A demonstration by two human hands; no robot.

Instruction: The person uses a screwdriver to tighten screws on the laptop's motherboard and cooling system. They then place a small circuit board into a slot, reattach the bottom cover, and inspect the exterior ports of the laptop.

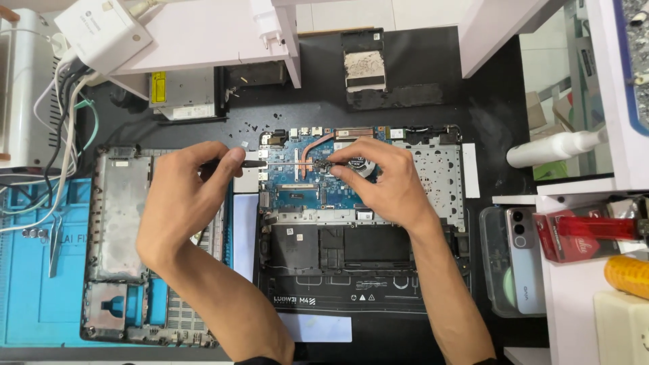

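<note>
An opened laptop point(433, 169) lies on the black mat with its blue circuit board point(291, 186), copper heat pipe point(312, 145) and round fan point(362, 165) exposed. My left hand point(186, 196) grips the black handle of a screwdriver point(270, 163) whose thin shaft runs rightward across the board. My right hand point(382, 179) rests over the fan area, its fingertips pinching around the screwdriver's tip near the heat pipe. What sits under those fingertips is hidden.
The laptop's removed bottom cover point(118, 223) lies left on a blue work mat point(34, 290). A white spray bottle point(554, 147), a phone point(524, 260) in a clear tray, a red box point(581, 233), white cables point(64, 115) and white shelves surround the work area.
</note>
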